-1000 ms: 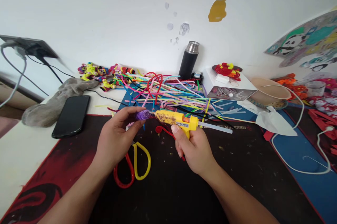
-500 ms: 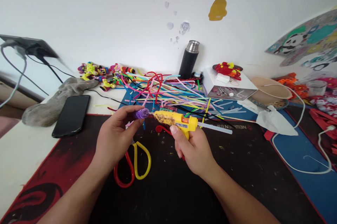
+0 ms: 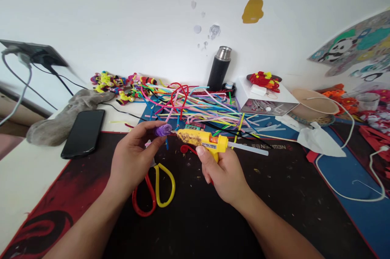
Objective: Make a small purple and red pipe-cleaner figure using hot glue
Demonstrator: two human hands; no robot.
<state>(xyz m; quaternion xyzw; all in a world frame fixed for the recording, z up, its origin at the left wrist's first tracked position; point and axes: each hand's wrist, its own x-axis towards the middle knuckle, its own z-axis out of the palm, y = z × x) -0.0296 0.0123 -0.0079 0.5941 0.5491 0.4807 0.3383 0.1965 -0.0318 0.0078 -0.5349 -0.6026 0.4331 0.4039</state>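
Note:
Between the thumb and fingers of my left hand (image 3: 134, 151) is a purple coil of pipe cleaner (image 3: 163, 130). My right hand (image 3: 224, 169) is wrapped round the handle of a yellow glue gun (image 3: 195, 138), whose front is stained brown. Its nozzle points left and sits at the coil's right side; whether it touches cannot be made out. A translucent glue stick (image 3: 250, 148) juts from the gun's back. Below my left hand lie scissors with one red and one yellow handle (image 3: 165, 186), their blades mostly hidden by the hand.
Loose coloured pipe cleaners (image 3: 195, 102) are heaped behind my hands. A black thermos (image 3: 219, 68) and a white drawer box (image 3: 265, 98) stand by the wall. At left lie a phone (image 3: 83, 133) and a grey plush (image 3: 67, 119). A white cable (image 3: 347, 199) loops at right.
Both hands stay almost in place. The glue gun's nozzle has shifted very slightly left against the purple coil; the rest of the scene looks the same.

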